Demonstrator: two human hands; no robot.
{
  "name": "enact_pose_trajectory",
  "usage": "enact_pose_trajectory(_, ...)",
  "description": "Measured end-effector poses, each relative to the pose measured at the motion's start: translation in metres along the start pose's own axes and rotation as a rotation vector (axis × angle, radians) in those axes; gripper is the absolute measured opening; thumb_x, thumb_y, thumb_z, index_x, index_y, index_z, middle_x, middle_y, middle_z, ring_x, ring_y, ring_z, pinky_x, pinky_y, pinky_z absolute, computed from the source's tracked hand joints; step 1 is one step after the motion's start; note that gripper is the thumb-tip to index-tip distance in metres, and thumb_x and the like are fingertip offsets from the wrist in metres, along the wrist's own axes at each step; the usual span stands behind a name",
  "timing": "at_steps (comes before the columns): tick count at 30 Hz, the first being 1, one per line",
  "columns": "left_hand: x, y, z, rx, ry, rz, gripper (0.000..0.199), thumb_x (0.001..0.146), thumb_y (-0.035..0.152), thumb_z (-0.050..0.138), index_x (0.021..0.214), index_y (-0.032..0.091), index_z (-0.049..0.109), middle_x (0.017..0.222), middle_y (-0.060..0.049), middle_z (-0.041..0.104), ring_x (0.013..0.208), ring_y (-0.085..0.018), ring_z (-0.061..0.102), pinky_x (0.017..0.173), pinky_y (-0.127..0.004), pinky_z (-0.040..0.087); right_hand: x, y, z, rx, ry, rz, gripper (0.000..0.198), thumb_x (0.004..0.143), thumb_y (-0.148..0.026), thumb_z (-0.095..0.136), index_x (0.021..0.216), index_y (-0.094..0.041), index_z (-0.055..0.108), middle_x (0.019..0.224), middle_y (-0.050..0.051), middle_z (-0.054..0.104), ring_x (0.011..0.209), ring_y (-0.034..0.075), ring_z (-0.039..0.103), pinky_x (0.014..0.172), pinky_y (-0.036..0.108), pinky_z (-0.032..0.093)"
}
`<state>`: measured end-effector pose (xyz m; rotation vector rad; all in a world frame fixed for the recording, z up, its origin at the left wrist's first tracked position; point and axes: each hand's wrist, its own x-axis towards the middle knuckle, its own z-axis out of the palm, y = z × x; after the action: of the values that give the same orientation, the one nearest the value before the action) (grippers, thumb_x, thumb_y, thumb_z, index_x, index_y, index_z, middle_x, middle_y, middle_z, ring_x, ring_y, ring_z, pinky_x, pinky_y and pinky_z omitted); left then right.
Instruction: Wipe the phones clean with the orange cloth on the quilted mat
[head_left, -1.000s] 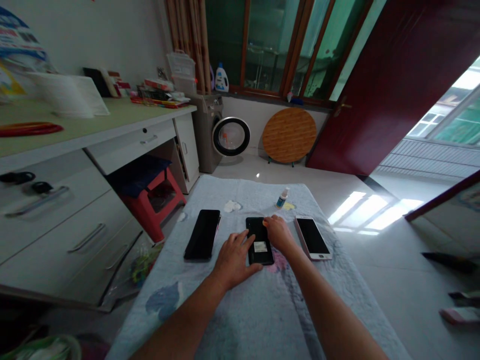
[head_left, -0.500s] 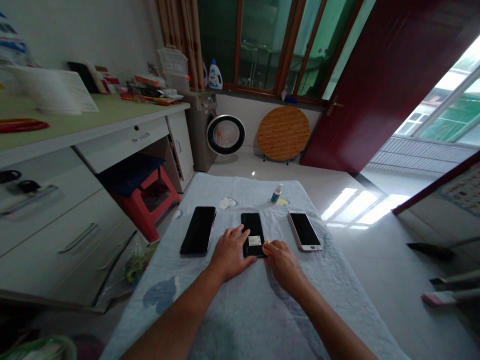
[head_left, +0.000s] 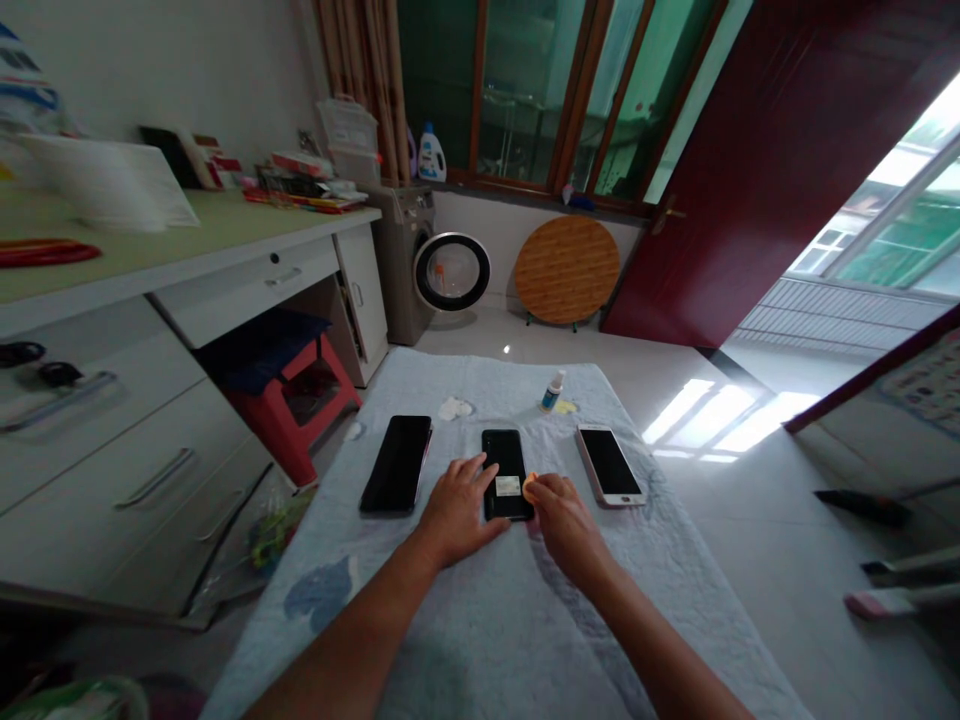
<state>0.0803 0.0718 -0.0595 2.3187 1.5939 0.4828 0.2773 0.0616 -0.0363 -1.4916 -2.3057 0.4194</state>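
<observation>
A black phone (head_left: 507, 454) lies on the cloth-covered table, a small pale label on its upper face. My left hand (head_left: 459, 508) rests at its left side, fingers spread, with fingertips touching the phone and the thumb along its lower edge. Pinched in my right hand (head_left: 566, 520) is a small orange pad (head_left: 530, 487), held against the phone's right edge. Most of the pad is hidden by my fingers. Another dark-screened phone (head_left: 397, 464) lies to the left, and a white-framed phone (head_left: 610, 466) to the right. Behind them stands a small spray bottle (head_left: 553, 391) with a white cap.
Pale blue cloth (head_left: 480, 650) covers the table. On the left are a desk (head_left: 247, 235) with drawers and a red stool (head_left: 300, 385). Farther back stand a washing machine (head_left: 397, 270), its round door open, and a round wooden board (head_left: 568, 270). A dark red door (head_left: 720, 160) is at the right.
The orange pad in my right hand has shifted slightly up along the phone's right edge. My left hand stays nearly in place on the phone.
</observation>
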Motion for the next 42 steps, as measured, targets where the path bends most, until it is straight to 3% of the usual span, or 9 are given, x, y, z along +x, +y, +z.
enact_pose_trajectory(8, 0.000, 0.000, -0.004, -0.053, -0.015, 0.000, 0.077, 0.070, 0.049, 0.069, 0.137, 0.019, 0.047, 0.147, -0.013, 0.041, 0.133, -0.032, 0.036, 0.109, -0.045, 0.032, 0.072, 0.019, 0.019, -0.166, -0.004, 0.115, 0.027, 0.093, -0.010, 0.040, 0.096, -0.015, 0.067, 0.093, 0.008, 0.066, 0.090, 0.017, 0.056, 0.081, 0.025, 0.036)
enact_pose_trajectory(13, 0.000, 0.000, -0.004, -0.085, -0.017, 0.003, 0.075, 0.070, 0.049, 0.069, 0.136, 0.019, 0.048, 0.145, -0.012, 0.042, 0.132, -0.032, 0.036, 0.110, -0.045, 0.031, 0.117, 0.032, 0.021, -0.241, -0.060, 0.083, 0.028, 0.093, -0.011, 0.041, 0.101, -0.012, 0.067, 0.096, 0.012, 0.067, 0.094, 0.018, 0.058, 0.082, 0.025, 0.036)
enact_pose_trajectory(19, -0.001, -0.002, -0.003, -0.116, 0.003, 0.005, 0.073, 0.069, 0.045, 0.072, 0.134, 0.020, 0.049, 0.144, -0.012, 0.043, 0.129, -0.033, 0.038, 0.108, -0.047, 0.034, 0.142, 0.030, 0.024, -0.261, -0.153, -0.023, 0.028, 0.090, -0.010, 0.043, 0.100, -0.013, 0.069, 0.101, 0.012, 0.067, 0.094, 0.019, 0.059, 0.084, 0.027, 0.036)
enact_pose_trajectory(22, 0.000, -0.002, -0.003, -0.146, 0.023, 0.003, 0.073, 0.068, 0.043, 0.073, 0.133, 0.023, 0.048, 0.141, -0.011, 0.046, 0.127, -0.034, 0.041, 0.106, -0.049, 0.035, 0.149, 0.021, 0.027, -0.261, -0.200, -0.089, 0.027, 0.089, -0.012, 0.044, 0.101, -0.014, 0.069, 0.104, 0.012, 0.067, 0.096, 0.019, 0.059, 0.085, 0.027, 0.037)
enact_pose_trajectory(25, 0.001, -0.003, 0.000, -0.224, 0.068, 0.022, 0.086, 0.065, 0.039, 0.075, 0.140, 0.023, 0.036, 0.139, -0.011, 0.046, 0.126, -0.033, 0.042, 0.106, -0.051, 0.035, 0.154, 0.013, 0.027, -0.253, -0.233, -0.150, 0.027, 0.089, -0.013, 0.045, 0.103, -0.014, 0.069, 0.106, 0.012, 0.067, 0.097, 0.020, 0.058, 0.085, 0.028, 0.036)
enact_pose_trajectory(32, 0.002, -0.009, 0.017, -0.306, 0.243, -0.005, 0.136, 0.054, 0.031, 0.084, 0.148, 0.024, -0.014, 0.155, -0.018, 0.010, 0.143, -0.038, 0.014, 0.112, -0.057, 0.025, 0.150, 0.001, 0.023, -0.230, -0.279, -0.266, 0.027, 0.089, -0.012, 0.045, 0.103, -0.018, 0.068, 0.110, 0.007, 0.066, 0.095, 0.018, 0.054, 0.086, 0.027, 0.035)
enact_pose_trajectory(42, 0.000, -0.006, 0.014, -0.316, 0.211, -0.092, 0.142, 0.053, 0.036, 0.086, 0.146, 0.025, -0.020, 0.156, -0.019, 0.002, 0.145, -0.038, 0.007, 0.112, -0.056, 0.023, 0.105, -0.013, 0.023, -0.198, -0.270, -0.500, 0.022, 0.086, -0.007, 0.048, 0.094, -0.016, 0.066, 0.097, 0.006, 0.064, 0.091, 0.017, 0.051, 0.084, 0.030, 0.031)
